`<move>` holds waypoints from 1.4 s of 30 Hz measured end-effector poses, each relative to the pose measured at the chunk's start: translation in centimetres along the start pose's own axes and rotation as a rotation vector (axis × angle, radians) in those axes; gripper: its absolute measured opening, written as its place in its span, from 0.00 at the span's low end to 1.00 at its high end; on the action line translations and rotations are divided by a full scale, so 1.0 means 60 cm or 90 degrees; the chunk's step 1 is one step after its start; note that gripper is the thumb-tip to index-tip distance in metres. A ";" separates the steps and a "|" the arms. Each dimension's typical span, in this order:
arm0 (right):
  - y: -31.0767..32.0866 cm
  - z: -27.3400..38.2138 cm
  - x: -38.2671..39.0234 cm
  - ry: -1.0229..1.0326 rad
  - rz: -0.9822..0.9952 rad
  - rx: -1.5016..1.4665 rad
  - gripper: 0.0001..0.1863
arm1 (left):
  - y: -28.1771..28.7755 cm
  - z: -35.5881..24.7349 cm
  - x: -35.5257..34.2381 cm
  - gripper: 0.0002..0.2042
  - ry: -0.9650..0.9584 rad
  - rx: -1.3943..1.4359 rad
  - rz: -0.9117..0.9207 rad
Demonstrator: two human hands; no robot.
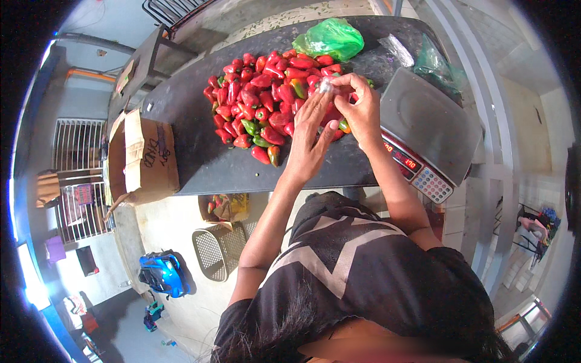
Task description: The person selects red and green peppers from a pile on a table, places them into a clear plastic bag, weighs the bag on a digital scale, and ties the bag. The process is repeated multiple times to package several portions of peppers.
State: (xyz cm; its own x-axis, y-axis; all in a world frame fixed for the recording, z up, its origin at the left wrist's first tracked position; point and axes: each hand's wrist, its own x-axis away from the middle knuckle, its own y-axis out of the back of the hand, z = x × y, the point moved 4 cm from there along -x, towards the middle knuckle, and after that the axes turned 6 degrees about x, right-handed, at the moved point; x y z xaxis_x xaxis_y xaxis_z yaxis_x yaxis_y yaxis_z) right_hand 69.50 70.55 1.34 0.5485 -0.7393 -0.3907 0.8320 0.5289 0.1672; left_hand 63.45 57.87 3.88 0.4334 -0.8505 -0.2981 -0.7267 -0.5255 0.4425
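Observation:
My left hand [311, 130] reaches over the pepper pile with its fingers together against a small white, crinkled thing [327, 86], which looks like plastic. My right hand [360, 109] pinches the same thing from the right; what lies beneath my fingers is partly hidden. The heap of red peppers [265, 85], with a few green and orange ones among them, covers the middle of the dark table [206, 169]. A grey scale [423, 121] with a lit red display stands just right of my right hand.
A green plastic bag [330, 39], a white packet [396, 50] and darker plastic [436, 69] lie at the back. A cardboard box [142, 157] stands at the left end. Below are another box [233, 212], a perforated basket [212, 254] and a blue bag [166, 272].

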 end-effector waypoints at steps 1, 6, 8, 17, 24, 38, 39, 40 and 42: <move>-0.002 -0.006 -0.005 0.009 -0.017 0.007 0.13 | 0.003 0.000 -0.005 0.25 -0.014 0.003 0.011; -0.002 -0.025 -0.006 -0.029 -0.060 0.064 0.06 | 0.020 -0.005 -0.005 0.17 -0.007 -0.018 -0.104; -0.007 -0.017 -0.002 0.027 -0.008 0.060 0.06 | 0.024 -0.002 -0.013 0.14 -0.036 -0.056 -0.200; -0.026 -0.013 0.025 0.002 0.060 -0.028 0.05 | 0.013 0.041 -0.034 0.09 0.095 -0.019 -0.208; -0.038 -0.033 0.016 -0.173 0.134 -0.462 0.11 | 0.006 0.055 -0.034 0.07 0.097 0.010 -0.238; -0.047 -0.060 0.026 -0.107 0.081 -0.270 0.07 | 0.017 0.050 -0.016 0.07 0.077 -0.016 -0.254; -0.047 -0.059 0.027 -0.097 0.068 -0.247 0.06 | 0.014 0.046 -0.016 0.07 0.084 -0.024 -0.252; -0.045 -0.057 0.028 -0.088 0.056 -0.223 0.06 | 0.012 0.042 -0.014 0.07 0.089 -0.028 -0.260; -0.042 -0.049 0.029 -0.064 0.043 -0.170 0.06 | 0.010 0.040 -0.015 0.07 0.096 -0.032 -0.261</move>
State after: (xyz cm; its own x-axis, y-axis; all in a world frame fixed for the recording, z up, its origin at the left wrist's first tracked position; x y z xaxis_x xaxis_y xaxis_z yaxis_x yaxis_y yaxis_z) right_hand 68.11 69.15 -2.43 0.6187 -0.7292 -0.2923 0.7492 0.6597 -0.0599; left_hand 61.31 58.39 2.38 0.7568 -0.5630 -0.3321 -0.4530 -0.8180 0.3546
